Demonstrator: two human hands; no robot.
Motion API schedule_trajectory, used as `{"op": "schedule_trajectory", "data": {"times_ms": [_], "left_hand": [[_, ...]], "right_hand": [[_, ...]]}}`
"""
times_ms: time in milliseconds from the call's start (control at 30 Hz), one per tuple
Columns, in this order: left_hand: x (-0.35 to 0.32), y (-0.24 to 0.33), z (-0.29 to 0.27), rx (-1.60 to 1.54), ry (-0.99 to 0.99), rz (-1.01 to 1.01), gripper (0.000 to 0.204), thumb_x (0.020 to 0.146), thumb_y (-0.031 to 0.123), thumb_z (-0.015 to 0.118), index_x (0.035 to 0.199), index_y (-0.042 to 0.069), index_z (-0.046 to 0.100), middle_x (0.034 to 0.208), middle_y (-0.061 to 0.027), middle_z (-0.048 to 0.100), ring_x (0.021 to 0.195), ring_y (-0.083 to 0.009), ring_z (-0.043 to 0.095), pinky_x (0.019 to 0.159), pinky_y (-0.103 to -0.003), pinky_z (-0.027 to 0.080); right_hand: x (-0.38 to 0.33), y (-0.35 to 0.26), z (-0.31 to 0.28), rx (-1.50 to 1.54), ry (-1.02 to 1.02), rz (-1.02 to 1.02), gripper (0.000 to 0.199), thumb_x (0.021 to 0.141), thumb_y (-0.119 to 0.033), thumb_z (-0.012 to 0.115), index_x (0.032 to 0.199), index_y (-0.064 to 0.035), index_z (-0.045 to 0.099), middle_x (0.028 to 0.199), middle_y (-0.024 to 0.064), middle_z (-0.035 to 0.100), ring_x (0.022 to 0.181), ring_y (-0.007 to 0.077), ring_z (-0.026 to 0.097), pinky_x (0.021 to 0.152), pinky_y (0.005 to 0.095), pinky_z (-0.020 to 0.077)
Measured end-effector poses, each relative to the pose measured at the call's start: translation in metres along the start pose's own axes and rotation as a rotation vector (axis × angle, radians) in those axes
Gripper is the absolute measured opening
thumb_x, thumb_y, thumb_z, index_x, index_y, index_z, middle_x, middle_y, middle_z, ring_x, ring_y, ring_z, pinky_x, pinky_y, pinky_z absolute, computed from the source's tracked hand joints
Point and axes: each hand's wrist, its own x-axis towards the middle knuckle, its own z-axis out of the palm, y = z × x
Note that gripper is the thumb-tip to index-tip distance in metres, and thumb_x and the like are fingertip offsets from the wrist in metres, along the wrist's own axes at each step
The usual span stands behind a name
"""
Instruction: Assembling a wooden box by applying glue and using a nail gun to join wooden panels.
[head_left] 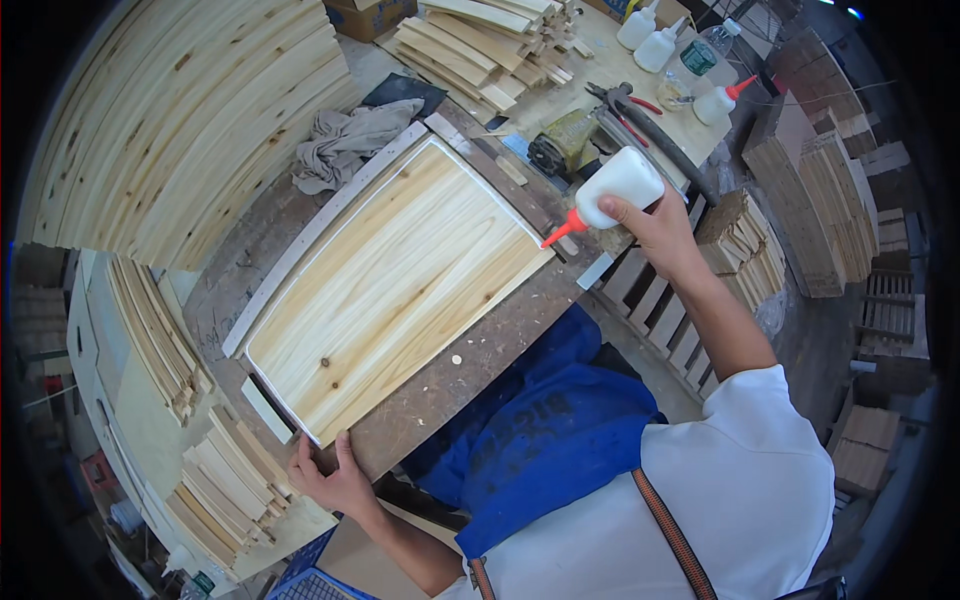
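Observation:
A pale wooden panel [390, 290] with knots lies on the brown workbench [470, 355], its far edge curved. White glue runs in a thin line along its left, far and right edges. My right hand [650, 228] is closed around a white glue bottle [622, 185], tilted so its red nozzle [564, 232] points down at the panel's right corner. At the panel's near left corner is my left hand [338, 483], thumb and fingers apart, fingertips at the corner. A light strip [320, 240] runs along the panel's far curved side.
Stacked boards [180, 130] rise at far left, with curved wood strips [225, 480] below. A grey rag [345, 140] lies behind the panel. Pliers [625, 105], a yellow-green power tool [565, 145] and more glue bottles [657, 48] sit at far right. A wooden pallet [655, 310] stands beside the bench.

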Motion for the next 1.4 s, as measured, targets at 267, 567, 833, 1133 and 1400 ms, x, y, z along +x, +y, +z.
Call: {"op": "schedule_trajectory", "data": {"times_ms": [267,567,833,1133,1400], "left_hand": [[0.0,0.007,-0.006,-0.003,-0.021,-0.012,0.051,0.084,0.025,0.092,0.126,0.004,0.074,0.116,-0.0099,0.064,0.11,-0.0288,0.06,0.1,-0.041,0.048],[-0.002,0.019,-0.004,0.017,0.0,-0.022,0.059,0.076,0.026,0.097,0.127,0.007,0.074,0.114,-0.0097,0.063,0.11,-0.0296,0.06,0.099,-0.043,0.049],[-0.003,0.032,0.0,0.001,0.021,-0.017,0.059,0.074,0.027,0.097,0.125,0.008,0.075,0.113,-0.0091,0.063,0.109,-0.0296,0.061,0.099,-0.043,0.05],[-0.005,0.045,0.01,0.011,0.031,-0.002,0.06,0.072,0.031,0.099,0.123,0.009,0.076,0.112,-0.0089,0.064,0.106,-0.0296,0.062,0.096,-0.043,0.05],[-0.004,0.064,0.025,0.028,0.044,0.001,0.063,0.069,0.036,0.1,0.122,0.01,0.076,0.111,-0.0091,0.064,0.106,-0.0309,0.061,0.095,-0.044,0.05]], "right_hand": [[-0.005,-0.011,-0.006,-0.03,-0.065,0.007,0.049,0.09,-0.025,0.089,0.125,-0.0007,0.066,0.113,0.0079,0.076,0.103,0.0144,0.071,0.093,0.0326,0.0555],[-0.008,-0.031,0.016,-0.1,-0.198,-0.058,0.057,0.087,-0.021,0.092,0.131,0.0004,0.063,0.115,0.0093,0.075,0.104,0.0151,0.071,0.094,0.0335,0.0558],[-0.01,-0.035,0.039,-0.044,-0.276,-0.086,0.068,0.084,-0.023,0.095,0.136,0.0,0.059,0.119,0.0089,0.073,0.11,0.0152,0.069,0.096,0.0339,0.0557],[-0.007,-0.04,0.06,-0.02,-0.359,-0.147,0.068,0.083,-0.024,0.096,0.135,-0.0004,0.06,0.117,0.0093,0.073,0.107,0.0159,0.07,0.095,0.0336,0.0559],[0.001,-0.049,0.076,-0.069,-0.485,-0.203,0.064,0.084,-0.019,0.095,0.134,-0.0014,0.059,0.116,0.0073,0.072,0.108,0.0155,0.069,0.096,0.0333,0.0552]]}}
